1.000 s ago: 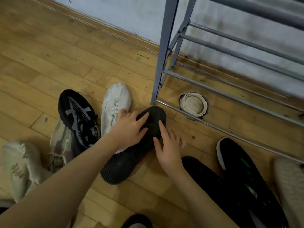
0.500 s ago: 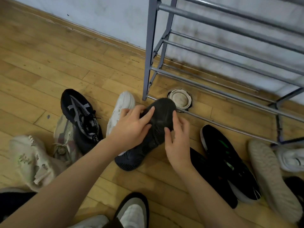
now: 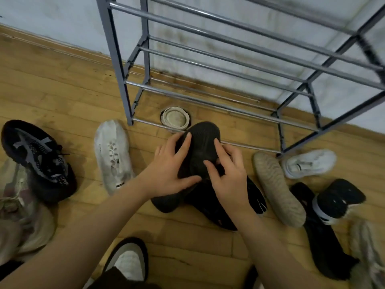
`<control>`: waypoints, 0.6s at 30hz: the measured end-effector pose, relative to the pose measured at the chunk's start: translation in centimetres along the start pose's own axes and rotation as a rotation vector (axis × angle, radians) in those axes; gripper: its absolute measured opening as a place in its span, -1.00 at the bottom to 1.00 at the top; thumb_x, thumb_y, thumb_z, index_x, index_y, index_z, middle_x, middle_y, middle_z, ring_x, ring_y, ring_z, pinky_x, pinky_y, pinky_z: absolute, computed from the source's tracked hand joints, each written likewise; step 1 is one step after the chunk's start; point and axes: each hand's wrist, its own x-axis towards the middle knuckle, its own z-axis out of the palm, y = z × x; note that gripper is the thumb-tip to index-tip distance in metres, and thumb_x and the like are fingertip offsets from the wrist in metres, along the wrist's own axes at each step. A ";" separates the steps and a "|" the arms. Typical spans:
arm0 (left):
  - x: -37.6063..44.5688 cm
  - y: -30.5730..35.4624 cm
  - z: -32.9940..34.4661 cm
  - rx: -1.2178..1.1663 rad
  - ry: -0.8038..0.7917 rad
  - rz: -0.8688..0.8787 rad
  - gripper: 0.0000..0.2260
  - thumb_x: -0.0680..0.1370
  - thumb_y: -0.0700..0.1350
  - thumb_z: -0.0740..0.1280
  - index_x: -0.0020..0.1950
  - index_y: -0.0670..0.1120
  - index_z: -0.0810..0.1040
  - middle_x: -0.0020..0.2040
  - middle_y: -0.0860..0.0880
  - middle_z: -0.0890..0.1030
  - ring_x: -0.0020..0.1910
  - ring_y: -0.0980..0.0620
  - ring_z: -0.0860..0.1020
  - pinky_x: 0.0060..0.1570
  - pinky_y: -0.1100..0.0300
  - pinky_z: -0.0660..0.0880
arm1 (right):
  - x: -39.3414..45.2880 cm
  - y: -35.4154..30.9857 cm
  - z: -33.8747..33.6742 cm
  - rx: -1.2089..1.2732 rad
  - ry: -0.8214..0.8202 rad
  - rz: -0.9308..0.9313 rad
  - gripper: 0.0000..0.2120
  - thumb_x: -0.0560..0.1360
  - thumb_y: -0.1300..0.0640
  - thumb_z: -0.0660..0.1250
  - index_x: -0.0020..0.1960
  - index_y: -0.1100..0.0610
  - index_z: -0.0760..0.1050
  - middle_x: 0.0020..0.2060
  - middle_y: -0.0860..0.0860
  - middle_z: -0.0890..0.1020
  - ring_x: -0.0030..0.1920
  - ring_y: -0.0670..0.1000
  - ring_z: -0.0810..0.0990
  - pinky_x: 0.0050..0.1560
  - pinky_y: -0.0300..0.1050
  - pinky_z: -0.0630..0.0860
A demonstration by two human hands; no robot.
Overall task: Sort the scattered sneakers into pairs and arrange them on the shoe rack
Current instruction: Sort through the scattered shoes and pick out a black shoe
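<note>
Both hands are on one dark grey knit sneaker (image 3: 198, 147): the left hand (image 3: 166, 174) clasps its left flank, thumb curled under along the side, and the right hand (image 3: 229, 180) presses its right flank, fingers (image 3: 220, 147) spread over the upper. It is a two-handed grip wrapped on the shoe, not a pinch.

The sneaker is tilted, toe raised and pointing at the lowest front rail of the grey metal tube shoe rack (image 3: 208, 94), heel low over the wooden plank floor (image 3: 62, 97). Whether the heel touches the floor I cannot tell. Its toe appears to be right at that front rail, near the rack's left front leg.

To do this step well, I would lift the toe clear over the front rail before pushing in, then lay the sole across both rails so it does not drop between them. Place it toward the left end and leave room beside it for the mate.

Just under the right wrist lies a black sneaker (image 3: 229, 205), a possible match though unclear. Farther out lie a white perforated sneaker (image 3: 112, 155) on the left and a beige sneaker turned sole-up (image 3: 277, 188) on the right.
</note>
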 end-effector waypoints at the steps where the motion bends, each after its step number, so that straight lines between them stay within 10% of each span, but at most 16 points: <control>1: 0.2 -0.1 0.6 0.016 -0.036 0.003 -0.02 0.36 0.43 0.14 0.53 -0.14 -0.14 0.48 -0.24 0.05 0.43 -0.21 0.11 0.28 -0.07 0.19 | -0.5 0.2 -0.1 0.015 -0.015 0.034 -0.53 0.53 0.10 0.30 0.40 0.19 0.35 0.15 0.10 0.45 -0.02 -0.02 0.52 0.01 -0.07 0.54; 8: 0.6 -1.6 1.7 -0.018 -0.011 -0.152 0.01 0.31 0.44 0.16 0.52 -0.03 -0.24 0.54 -0.15 -0.05 0.43 -0.19 0.15 0.32 -0.10 0.19 | 0.3 0.3 2.9 0.141 -0.071 0.133 -0.53 0.54 0.02 0.21 0.41 0.14 0.34 0.31 0.05 0.43 0.28 0.02 0.44 0.19 0.13 0.45; 11: 0.3 -2.9 0.9 -0.022 0.017 -0.261 -0.03 0.31 0.43 0.11 0.52 -0.01 -0.23 0.55 -0.09 -0.05 0.42 -0.15 0.20 0.31 -0.08 0.17 | 2.4 -0.2 4.6 0.047 -0.077 0.057 -0.56 0.53 -0.05 0.20 0.36 0.08 0.41 0.33 -0.03 0.46 0.29 -0.21 0.35 0.22 -0.17 0.20; 18: -1.3 -8.1 0.6 0.153 0.063 -0.343 -0.33 0.51 0.22 -0.01 0.53 -0.08 -0.01 0.30 -0.09 0.48 0.25 -0.15 0.42 0.20 -0.06 0.27 | 6.5 -0.3 10.6 -0.091 -0.525 0.002 -0.64 0.60 -0.09 0.10 0.39 -0.19 0.32 0.39 -0.28 0.33 0.38 -0.13 0.19 0.18 -0.10 0.02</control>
